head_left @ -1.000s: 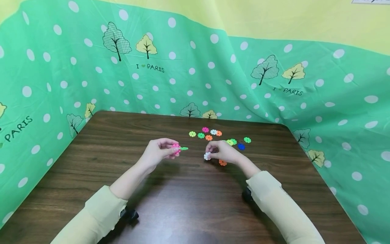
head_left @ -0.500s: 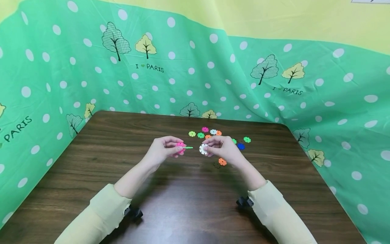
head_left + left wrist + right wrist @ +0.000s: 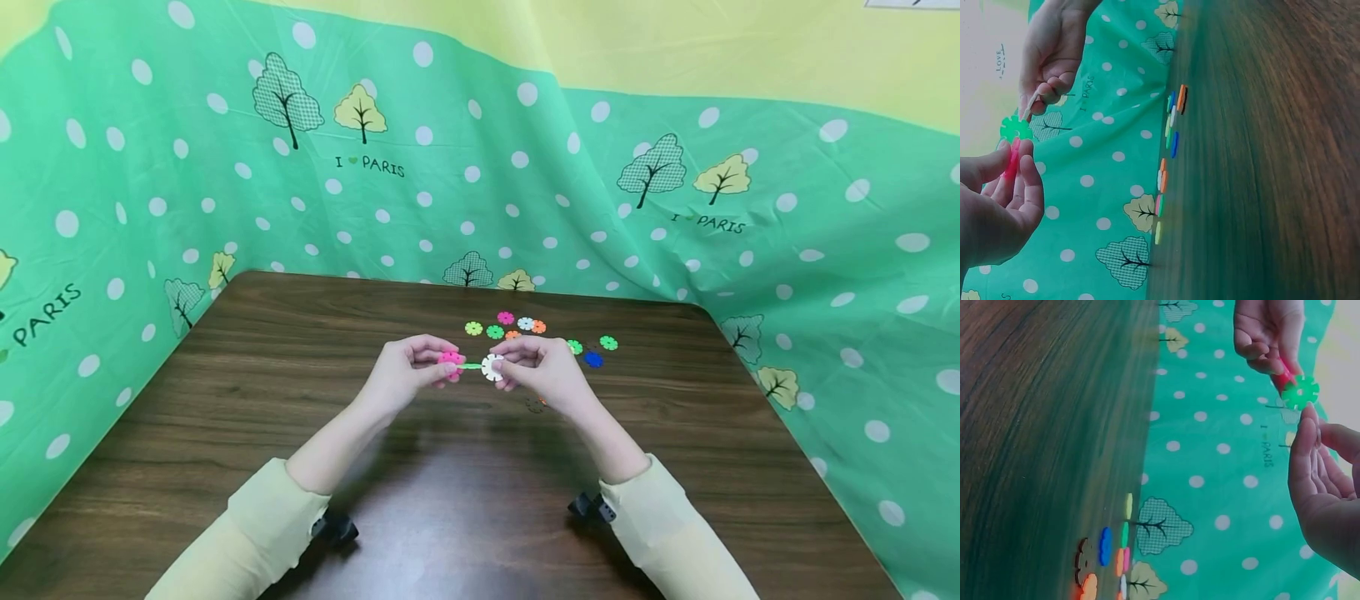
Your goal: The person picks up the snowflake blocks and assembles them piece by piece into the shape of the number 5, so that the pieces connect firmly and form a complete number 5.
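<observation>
Above the table, my left hand point(image 3: 401, 371) pinches a pink notched plastic disc point(image 3: 450, 358) between thumb and fingers. A green notched disc point(image 3: 1015, 129) is joined to the pink one and stands edge-on in the head view, pointing right. My right hand point(image 3: 553, 377) pinches a white notched disc point(image 3: 491, 367), its flat face towards the head camera. The white disc's left edge meets the green disc's right edge. Whether their notches interlock I cannot tell. In the right wrist view, fingers hide most of the white disc, and the green disc point(image 3: 1301, 392) shows between both hands.
Loose notched discs lie towards the table's point(image 3: 315, 308) back: lime point(image 3: 473, 328), pink point(image 3: 506, 317), white point(image 3: 525, 323), blue point(image 3: 594, 359) and several others. A brown disc point(image 3: 1082, 559) and an orange disc point(image 3: 1089, 587) lie nearer, below my right hand. Patterned cloth point(image 3: 420, 200) hangs behind.
My right hand has raised the white disc and moved left with it. My left hand has shifted slightly right with the pink and green discs, so white and green now meet.
</observation>
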Demonstrator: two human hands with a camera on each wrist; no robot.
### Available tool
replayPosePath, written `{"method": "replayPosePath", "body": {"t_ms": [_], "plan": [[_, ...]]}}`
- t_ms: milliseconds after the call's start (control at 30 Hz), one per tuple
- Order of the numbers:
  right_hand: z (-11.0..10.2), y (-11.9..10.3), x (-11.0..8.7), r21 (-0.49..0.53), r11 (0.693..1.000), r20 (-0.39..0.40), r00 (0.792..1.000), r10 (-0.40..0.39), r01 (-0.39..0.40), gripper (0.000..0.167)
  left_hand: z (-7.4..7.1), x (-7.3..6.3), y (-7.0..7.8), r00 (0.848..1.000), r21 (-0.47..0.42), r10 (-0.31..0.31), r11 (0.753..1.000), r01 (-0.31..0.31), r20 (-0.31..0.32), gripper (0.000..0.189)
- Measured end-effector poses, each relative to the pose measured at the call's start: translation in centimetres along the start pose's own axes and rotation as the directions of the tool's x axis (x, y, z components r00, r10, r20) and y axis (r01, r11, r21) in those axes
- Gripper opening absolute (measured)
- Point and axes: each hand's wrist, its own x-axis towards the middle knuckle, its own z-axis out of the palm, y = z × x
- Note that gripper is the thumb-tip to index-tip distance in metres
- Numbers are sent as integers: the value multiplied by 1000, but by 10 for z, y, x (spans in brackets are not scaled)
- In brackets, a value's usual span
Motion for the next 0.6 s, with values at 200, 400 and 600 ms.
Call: {"method": "replayPosePath", "body": {"t_ms": [200, 400, 600], "plan": [[3, 1, -3, -73, 997, -24, 1000, -20, 19, 25, 0, -3, -2, 999, -36, 39, 999, -38, 34, 29], [6, -1, -6, -71, 997, -40, 999, -28, 25, 24, 2, -4, -3, 997, -64, 62, 996, -59, 42, 26], [8, -3, -11, -81, 996, -51, 997, -52, 48, 23, 4, -6, -2, 997, -72, 44, 997, -39, 63, 29]]}}
